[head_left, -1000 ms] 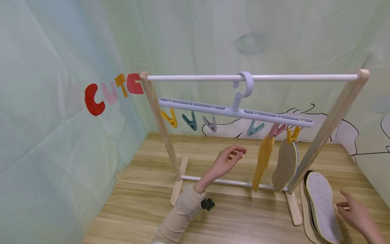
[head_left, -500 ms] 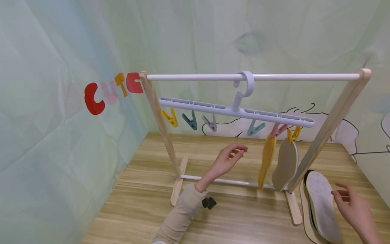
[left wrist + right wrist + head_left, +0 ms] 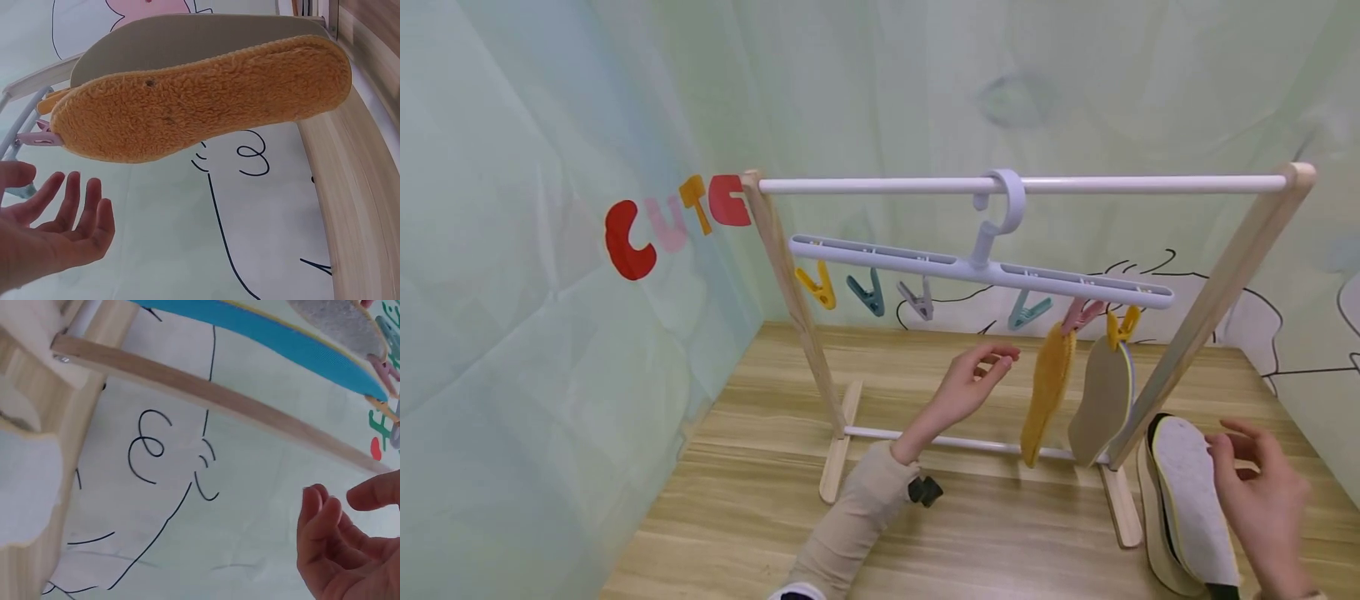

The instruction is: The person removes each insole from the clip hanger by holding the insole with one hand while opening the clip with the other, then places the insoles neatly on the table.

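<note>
My left hand (image 3: 966, 387) hovers inside the rack with loosely curled fingers, holding nothing. Just right of it, an orange fleece insole (image 3: 1048, 387) hangs from a pink clothespin (image 3: 1081, 315). Beyond hangs a beige-backed insole (image 3: 1099, 408) in a yellow clothespin (image 3: 1122, 327); its face shows blue in the right wrist view. At the right, my right hand (image 3: 1262, 492) is beside a grey insole (image 3: 1191, 487) that tops a small pile, thumb and fingers apart. The right wrist view shows nothing between those fingers (image 3: 319, 515).
A lilac clip hanger (image 3: 955, 265) hooks over the white top rod (image 3: 865, 186) of a wooden rack. Several free clothespins hang from it, among them a grey one (image 3: 917, 298) and a teal one (image 3: 1028, 311). The rack's right post (image 3: 1217, 308) stands between my hands.
My right hand has risen and shifted left along the insole pile. The orange insole swung right, then back left. My left hand has edged slightly right and up.
</note>
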`<state>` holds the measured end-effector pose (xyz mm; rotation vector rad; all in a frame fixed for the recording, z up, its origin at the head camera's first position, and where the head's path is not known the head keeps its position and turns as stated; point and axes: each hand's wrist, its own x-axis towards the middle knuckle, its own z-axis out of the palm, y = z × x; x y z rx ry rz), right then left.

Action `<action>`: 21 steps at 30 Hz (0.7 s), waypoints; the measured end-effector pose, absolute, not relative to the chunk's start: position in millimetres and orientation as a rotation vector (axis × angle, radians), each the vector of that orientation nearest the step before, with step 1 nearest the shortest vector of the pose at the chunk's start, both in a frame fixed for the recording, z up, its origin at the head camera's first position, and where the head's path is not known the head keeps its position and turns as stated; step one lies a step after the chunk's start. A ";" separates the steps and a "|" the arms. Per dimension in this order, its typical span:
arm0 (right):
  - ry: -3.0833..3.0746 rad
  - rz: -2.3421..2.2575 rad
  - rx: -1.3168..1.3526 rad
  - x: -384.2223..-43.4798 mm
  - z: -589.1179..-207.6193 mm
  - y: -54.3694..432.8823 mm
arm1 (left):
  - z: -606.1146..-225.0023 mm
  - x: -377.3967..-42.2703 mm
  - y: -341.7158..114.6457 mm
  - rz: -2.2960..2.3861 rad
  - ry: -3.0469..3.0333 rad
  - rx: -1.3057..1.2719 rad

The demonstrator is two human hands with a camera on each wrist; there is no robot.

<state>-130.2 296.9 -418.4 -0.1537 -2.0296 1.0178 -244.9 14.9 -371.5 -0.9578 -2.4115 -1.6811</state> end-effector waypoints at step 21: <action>-1.518 1.286 0.361 -144.9 -410.9 230.9 | -361.1 -252.5 46.1 -1.776 -2.161 -0.812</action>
